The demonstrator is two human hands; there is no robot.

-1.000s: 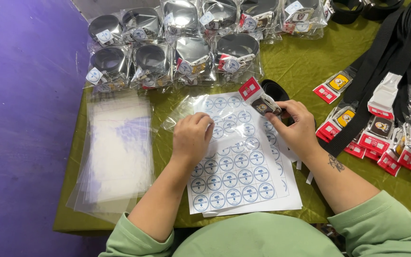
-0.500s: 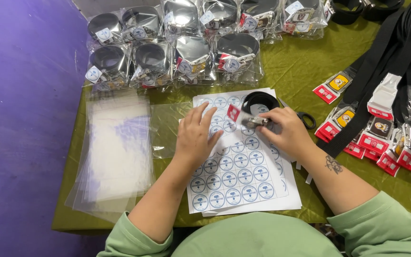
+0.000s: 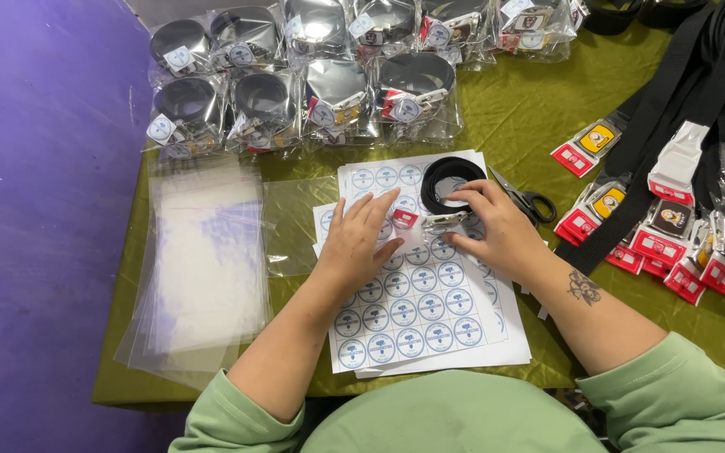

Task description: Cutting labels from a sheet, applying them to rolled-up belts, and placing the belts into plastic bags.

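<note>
On an olive-green cloth-covered table (image 3: 505,109) beside a purple floor (image 3: 35,210), seen from the head camera: left hand (image 3: 358,243) spread flat, fingers open, pressing on a white sheet of round blue-and-white stickers (image 3: 417,310), fingertips beside a small red tag (image 3: 404,218). Right hand (image 3: 497,231) curled, fingers pinching the metal clip (image 3: 440,221) of a coiled black lanyard (image 3: 449,180) lying on the sheet's top edge. Black-handled scissors (image 3: 530,201) just right of that hand. Stack of clear plastic sleeves (image 3: 203,268) at left. Along the far edge, rows of bagged black lanyards (image 3: 295,75) with round white labels. At right, loose black straps (image 3: 698,92) with red-and-white carded badges (image 3: 656,235)
</note>
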